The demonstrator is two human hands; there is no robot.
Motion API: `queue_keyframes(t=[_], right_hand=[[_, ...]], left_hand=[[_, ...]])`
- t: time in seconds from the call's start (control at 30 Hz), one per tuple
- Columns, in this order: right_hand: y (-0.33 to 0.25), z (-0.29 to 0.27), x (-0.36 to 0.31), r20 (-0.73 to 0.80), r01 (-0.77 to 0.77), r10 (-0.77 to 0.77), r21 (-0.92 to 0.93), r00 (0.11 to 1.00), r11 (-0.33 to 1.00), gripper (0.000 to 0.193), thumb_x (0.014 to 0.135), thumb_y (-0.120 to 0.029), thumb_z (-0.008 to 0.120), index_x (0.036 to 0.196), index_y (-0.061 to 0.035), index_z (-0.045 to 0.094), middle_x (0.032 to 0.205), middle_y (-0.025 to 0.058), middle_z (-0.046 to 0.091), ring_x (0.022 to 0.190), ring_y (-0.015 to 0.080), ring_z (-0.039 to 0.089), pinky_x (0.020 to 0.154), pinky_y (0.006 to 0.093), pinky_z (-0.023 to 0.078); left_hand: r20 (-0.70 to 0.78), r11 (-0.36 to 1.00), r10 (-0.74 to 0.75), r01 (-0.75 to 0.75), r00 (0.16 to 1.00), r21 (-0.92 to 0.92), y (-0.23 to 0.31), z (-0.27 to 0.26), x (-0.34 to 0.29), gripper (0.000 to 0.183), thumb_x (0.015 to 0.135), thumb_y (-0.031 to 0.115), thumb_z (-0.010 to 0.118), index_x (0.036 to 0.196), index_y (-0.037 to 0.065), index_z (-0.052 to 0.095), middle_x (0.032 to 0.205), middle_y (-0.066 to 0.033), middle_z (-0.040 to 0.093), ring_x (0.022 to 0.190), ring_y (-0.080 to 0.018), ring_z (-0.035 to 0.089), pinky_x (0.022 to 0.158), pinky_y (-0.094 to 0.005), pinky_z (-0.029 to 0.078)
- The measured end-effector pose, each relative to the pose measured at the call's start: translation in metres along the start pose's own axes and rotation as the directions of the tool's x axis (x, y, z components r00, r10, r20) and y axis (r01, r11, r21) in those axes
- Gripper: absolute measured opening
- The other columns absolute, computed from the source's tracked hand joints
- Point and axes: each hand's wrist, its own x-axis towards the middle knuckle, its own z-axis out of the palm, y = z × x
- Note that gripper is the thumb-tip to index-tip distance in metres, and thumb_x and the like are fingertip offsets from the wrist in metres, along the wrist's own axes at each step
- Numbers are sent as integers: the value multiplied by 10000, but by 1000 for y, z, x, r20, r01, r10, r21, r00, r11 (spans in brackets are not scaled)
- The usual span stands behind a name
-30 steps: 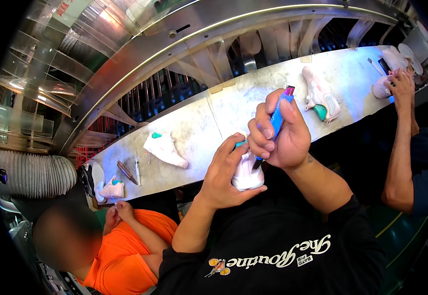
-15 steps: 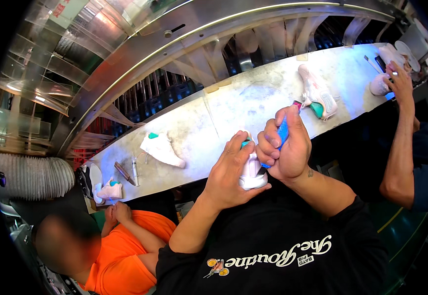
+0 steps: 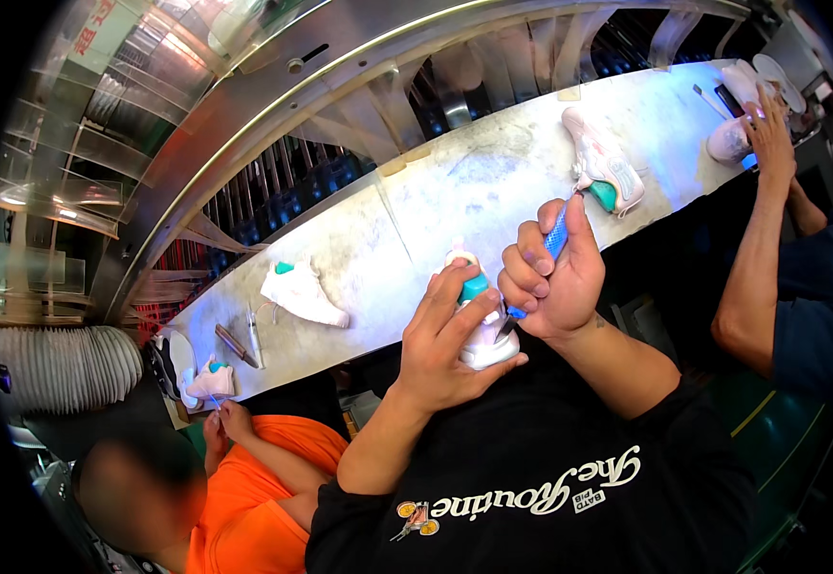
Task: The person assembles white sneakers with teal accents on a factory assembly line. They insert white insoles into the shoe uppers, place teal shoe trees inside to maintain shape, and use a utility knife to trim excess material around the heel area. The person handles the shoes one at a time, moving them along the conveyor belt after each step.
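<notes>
My left hand [image 3: 440, 335] is closed around a white sneaker [image 3: 491, 357], its fingers over the turquoise lining at the opening and the heel end toward me. In my right fist [image 3: 562, 273] is a blue-handled tool [image 3: 557, 235]. Its dark, narrow tip meets the heel near the edge of the sole; the exact kind of tool cannot be made out. Ahead and to the right lies a white sneaker [image 3: 604, 161] with turquoise lining. Another white shoe [image 3: 304, 294] lies to the left on the table.
The long pale worktable [image 3: 426, 220] runs along a metal machine with hanging clear strips [image 3: 350, 134]. At left, an orange-sleeved co-worker's hands [image 3: 230, 421] are at a shoe. Another co-worker's hand [image 3: 770, 134] is at far right. A ribbed hose [image 3: 67, 368] stands left.
The sneaker in my left hand has tilted, so more turquoise lining shows. The tool's dark tip now shows against the heel. The table has shifted slightly left and upward in view.
</notes>
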Motion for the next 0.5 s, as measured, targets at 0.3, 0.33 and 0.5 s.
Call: queue_keyframes(t=[0.3,0.33,0.5], right_hand=[[-10,30,12,-41,-13,8,-107,999,994,465,1201,-604,353,1048,-202,529,684,-8,440,470,114,328,388,283,304],[-5,29,12,-70,-69,63,-73,996,995,459,1205,-596,352,1046,-202,526,681,-8,444,468,114,332,387,286,303],[13,23,21,-249,-217,184,-114,951,969,428,1197,-581,422,1060,-189,522,693,-12,430,483,110,338,393,278,289]], left_hand=[[-26,998,-19,18,999,-67,-9,-9,-12,957,643,289,1108,1450,78,639,1547,-332,593,1423,-519,622,1132,-545,555],[-22,998,-18,17,1000,-64,-8,-10,-10,960,640,291,1109,1448,75,638,1549,-334,590,1429,-524,616,1134,-546,553],[-16,998,-6,5,1000,-61,-9,-8,-10,981,636,298,1110,1454,60,622,1542,-346,589,1431,-543,608,1131,-554,553]])
